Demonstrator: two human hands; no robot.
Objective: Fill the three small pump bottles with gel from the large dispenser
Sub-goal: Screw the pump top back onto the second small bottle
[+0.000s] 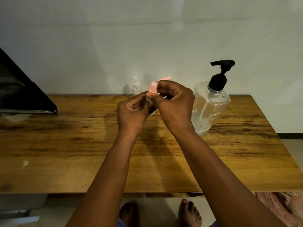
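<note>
My left hand (pixel 132 112) grips the clear body of a small bottle (pixel 150 106) above the middle of the wooden table (pixel 65 145). My right hand (pixel 173 102) pinches that bottle's pink pump top (pixel 153 88), whose pink nozzle pokes out behind my fingers. A second small bottle (pixel 136 86) with a white top stands upright at the table's far edge, just behind my hands. The large clear dispenser (pixel 209 104) with a black pump head stands to the right of my right hand, with a little gel at its bottom. A third small bottle is not in view.
A black slanted object (pixel 21 89) rests on the table's far left corner. A white wall runs right behind the table. Below the near edge are my bare feet (pixel 188 213) on the floor and a patterned cloth (pixel 282 208) at lower right.
</note>
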